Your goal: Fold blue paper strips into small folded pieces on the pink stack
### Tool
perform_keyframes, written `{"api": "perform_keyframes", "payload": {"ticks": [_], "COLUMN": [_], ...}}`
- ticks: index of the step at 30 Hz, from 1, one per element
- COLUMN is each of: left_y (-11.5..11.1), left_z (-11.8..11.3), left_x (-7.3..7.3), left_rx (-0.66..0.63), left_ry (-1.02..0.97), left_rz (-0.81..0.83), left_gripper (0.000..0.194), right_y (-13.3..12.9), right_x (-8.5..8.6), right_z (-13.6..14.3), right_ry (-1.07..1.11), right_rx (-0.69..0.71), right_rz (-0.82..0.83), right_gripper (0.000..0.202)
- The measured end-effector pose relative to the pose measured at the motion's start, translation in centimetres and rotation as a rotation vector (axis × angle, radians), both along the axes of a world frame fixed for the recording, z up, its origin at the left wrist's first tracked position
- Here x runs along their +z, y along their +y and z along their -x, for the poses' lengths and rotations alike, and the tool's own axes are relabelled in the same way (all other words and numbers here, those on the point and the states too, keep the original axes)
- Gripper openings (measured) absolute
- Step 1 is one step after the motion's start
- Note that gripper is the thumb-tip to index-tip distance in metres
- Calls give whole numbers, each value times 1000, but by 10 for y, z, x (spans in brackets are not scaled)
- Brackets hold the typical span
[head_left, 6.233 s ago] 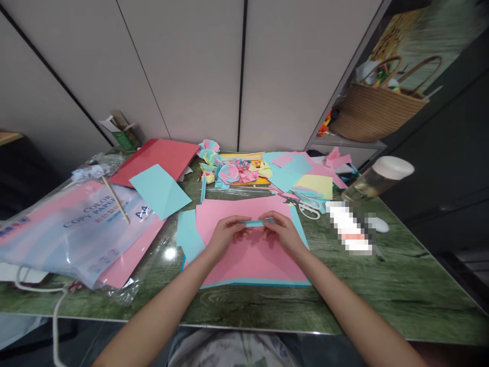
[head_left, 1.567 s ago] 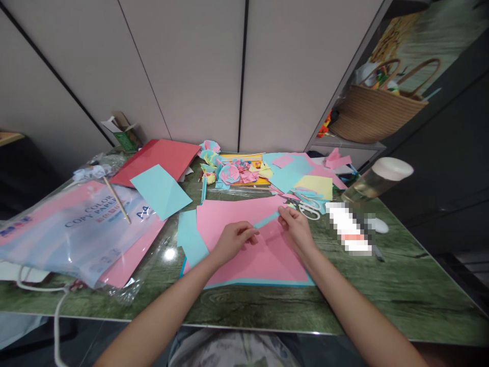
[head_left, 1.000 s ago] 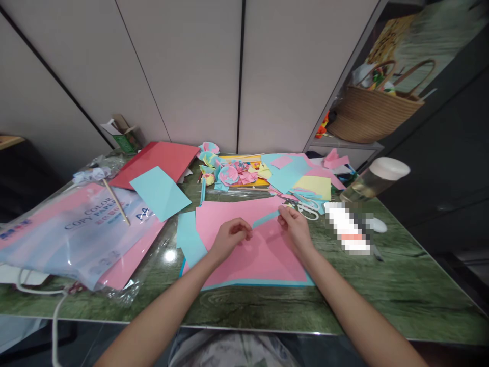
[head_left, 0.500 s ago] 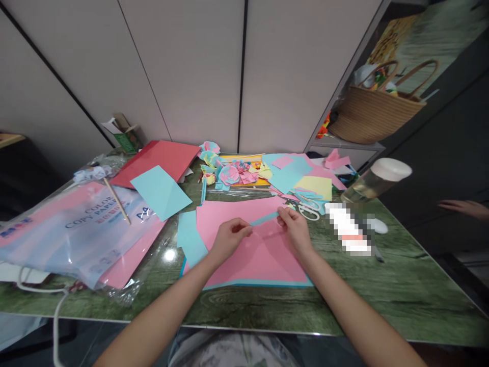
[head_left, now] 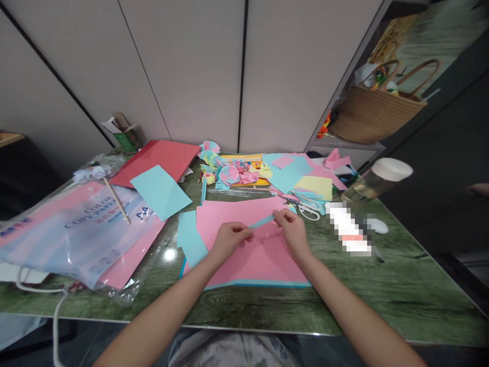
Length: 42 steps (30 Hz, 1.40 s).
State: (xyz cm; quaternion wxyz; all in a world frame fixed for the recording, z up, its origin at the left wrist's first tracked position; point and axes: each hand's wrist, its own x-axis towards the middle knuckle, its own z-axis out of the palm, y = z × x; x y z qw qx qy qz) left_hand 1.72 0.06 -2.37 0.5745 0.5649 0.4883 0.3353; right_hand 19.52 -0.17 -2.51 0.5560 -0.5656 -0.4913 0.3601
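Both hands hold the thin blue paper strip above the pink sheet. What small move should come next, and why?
Probably the left hand should slide its pinch along the blue strip toward the right hand, pressing it flat. The strip runs slanted between the two grips over the pink sheet, held only at its ends, so its middle looks unsupported.

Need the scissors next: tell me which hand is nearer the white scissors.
Right. The right hand holds the blue strip just left of the white scissors; the left hand pinches the strip's other end, farther left.
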Motion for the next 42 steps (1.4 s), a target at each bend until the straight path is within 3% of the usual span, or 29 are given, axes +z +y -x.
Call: {"api": "perform_keyframes", "payload": {"ticks": [8, 14, 19, 25, 33, 42], "left_y": [1, -2, -4, -4, -7, -4], "left_z": [-2, 0, -5, -7, -8, -2], "left_x": [-8, 1, 0, -4, -5, -4], "left_rx": [30, -149, -76, -26, -18, -80], "left_ry": [-26, -89, -40, -38, 44, 100], "left_rz": [-13, -25, -32, -138, -219, -178], "left_gripper": [25, 27, 25, 19, 17, 22], "right_y": [0, -4, -7, -10, -9, -3], "right_x": [0, 5, 5, 5, 3, 9], "right_z": [1, 7, 14, 20, 17, 1], "right_ry": [-8, -45, -36, 7, -17, -6], "right_rx": [-25, 43, 75, 326, 323, 168], "right_rz": [-11, 5, 6, 159, 170, 144], "right_gripper": [30, 29, 24, 17, 23, 24]}}
